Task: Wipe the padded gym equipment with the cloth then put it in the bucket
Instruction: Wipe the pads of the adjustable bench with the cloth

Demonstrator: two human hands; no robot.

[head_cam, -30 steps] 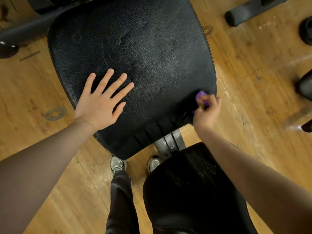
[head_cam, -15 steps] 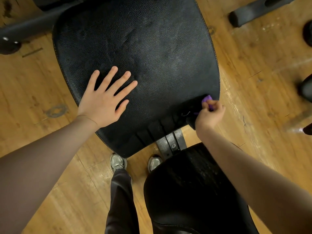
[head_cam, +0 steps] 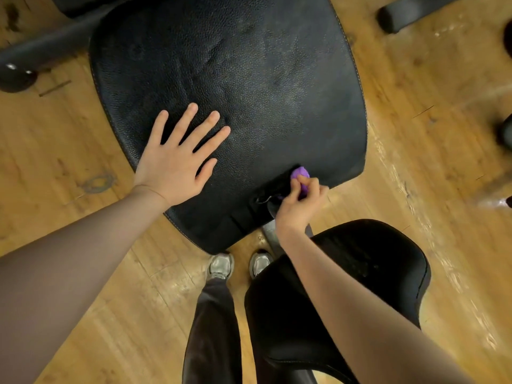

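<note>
A large black padded gym pad (head_cam: 249, 79) fills the upper middle of the head view. My left hand (head_cam: 177, 159) lies flat on its near left part, fingers spread. My right hand (head_cam: 297, 202) pinches a small purple cloth (head_cam: 300, 173) and presses it against the pad's near edge, close to its right corner. Most of the cloth is hidden inside my fingers. No bucket shows in the frame.
A second black padded seat (head_cam: 368, 267) sits below my right arm. My legs and grey shoes (head_cam: 221, 266) stand on the wooden floor (head_cam: 55, 151). Dark machine bars (head_cam: 41, 48) run at top left, and a black foot (head_cam: 399, 15) lies at top right.
My right hand with the cloth has slid left along the pad's near edge, away from the right corner. My left hand stays flat on the pad.
</note>
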